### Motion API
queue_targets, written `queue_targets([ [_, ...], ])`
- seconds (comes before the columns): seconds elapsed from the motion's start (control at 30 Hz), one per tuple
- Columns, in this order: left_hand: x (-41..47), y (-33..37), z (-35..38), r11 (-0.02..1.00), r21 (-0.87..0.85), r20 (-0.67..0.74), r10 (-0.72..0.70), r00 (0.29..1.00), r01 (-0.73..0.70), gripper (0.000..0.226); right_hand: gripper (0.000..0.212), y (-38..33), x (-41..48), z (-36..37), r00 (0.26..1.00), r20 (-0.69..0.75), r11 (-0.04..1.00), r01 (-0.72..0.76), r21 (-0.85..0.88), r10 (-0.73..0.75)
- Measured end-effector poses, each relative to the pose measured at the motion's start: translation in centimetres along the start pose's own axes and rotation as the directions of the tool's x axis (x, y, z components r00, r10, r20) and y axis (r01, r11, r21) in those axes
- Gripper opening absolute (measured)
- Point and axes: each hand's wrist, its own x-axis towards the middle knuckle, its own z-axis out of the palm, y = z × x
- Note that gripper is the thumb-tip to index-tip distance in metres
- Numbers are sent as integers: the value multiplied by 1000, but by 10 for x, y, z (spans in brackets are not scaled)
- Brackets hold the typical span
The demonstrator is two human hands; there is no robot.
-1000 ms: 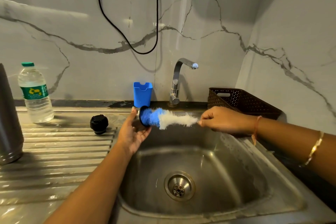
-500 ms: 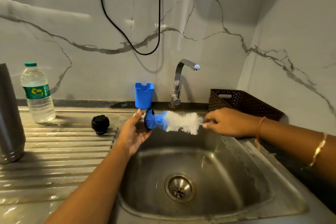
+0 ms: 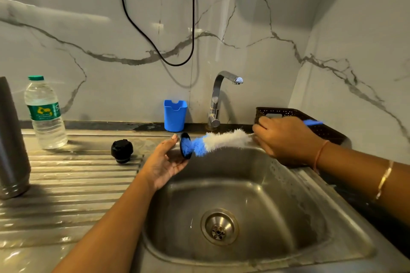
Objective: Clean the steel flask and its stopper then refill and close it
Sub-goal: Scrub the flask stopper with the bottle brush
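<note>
Over the sink's back rim, my left hand (image 3: 163, 162) grips a small round dark flask cap (image 3: 185, 145), its mouth facing right. A bottle brush (image 3: 221, 141) with white bristles and a blue tip lies level, and the blue tip touches the cap's mouth. My right hand (image 3: 281, 137) grips the brush's blue handle (image 3: 314, 122), which sticks out to the right. The steel flask (image 3: 12, 144) stands upright at the far left of the drainboard. A black stopper (image 3: 122, 150) sits on the drainboard left of my left hand.
A water bottle (image 3: 45, 115) with a green cap stands beside the flask. A blue plastic holder (image 3: 175, 115) and the tap (image 3: 218, 97) stand behind the sink basin (image 3: 288, 217). A dark woven basket (image 3: 310, 122) sits at the back right. A black cable hangs on the wall.
My right hand has pulled the brush to the right, so the blue tip has slid almost fully out of the cap. My left hand stays nearly in place.
</note>
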Motion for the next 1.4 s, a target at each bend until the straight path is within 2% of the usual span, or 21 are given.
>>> queue_targets([
  [0.03,-1,0,0,999,24,25,-27,999,26,45,21,3,0,-3,997,-70,996,37,-80,-42],
  [0.1,-4,1,0,995,77,90,-63,994,57,50,18,11,2,-2,999,-24,999,25,-23,-26],
  [0.13,-4,2,-1,994,97,108,-64,992,53,49,22,14,4,-3,996,89,994,-31,106,21],
  [0.2,-3,2,-1,989,141,105,-67,992,51,51,29,17,5,-7,905,425,888,-220,404,30],
  [0.23,-2,1,0,985,165,79,-64,995,50,54,29,18,6,-9,868,497,820,-284,497,-1],
  [0.3,2,0,2,977,213,11,-36,999,33,52,31,25,9,-11,839,542,731,-348,587,-36],
  [0.37,4,-4,3,942,335,-60,12,998,9,44,34,33,11,-16,815,579,713,-396,579,-18],
  [0.43,8,-10,-2,765,643,-132,149,980,-30,47,31,38,12,-22,782,623,781,-400,478,20],
  [0.5,8,-13,-6,580,812,-133,281,950,-58,58,28,41,10,-26,747,659,874,-375,308,88],
  [0.53,9,-13,-5,543,836,-118,321,940,-80,61,29,41,9,-26,749,649,910,-351,220,132],
  [0.6,10,-12,0,469,874,-76,389,918,-126,54,30,39,4,-27,786,585,938,-327,117,201],
  [0.67,11,-13,6,384,917,-69,413,908,-105,43,34,37,-2,-21,805,539,916,-375,141,247],
  [0.7,13,-16,6,380,922,-96,408,908,-73,39,38,35,-6,-17,802,538,886,-419,197,260],
  [0.73,15,-20,3,421,906,-135,394,909,-48,35,41,32,-9,-14,798,540,846,-463,263,268],
  [0.83,15,-24,-5,669,743,-262,274,925,12,25,37,20,-16,-12,798,548,750,-519,409,253],
  [0.93,16,-21,-5,825,562,-334,154,930,65,27,29,2,-23,-18,807,544,763,-496,414,229],
  [1.1,19,-28,0,812,564,-339,61,939,151,31,34,-28,-30,-33,817,505,763,-507,400,279],
  [1.23,18,-24,4,806,575,-332,76,940,138,24,27,-56,-37,-43,824,481,804,-489,337,300],
  [1.3,16,-25,9,837,534,-270,32,962,122,21,25,-64,-36,-39,830,448,820,-489,296,333],
  [1.4,12,-27,20,870,489,-95,-15,995,60,20,23,-64,-32,-31,818,436,810,-518,274,375],
])
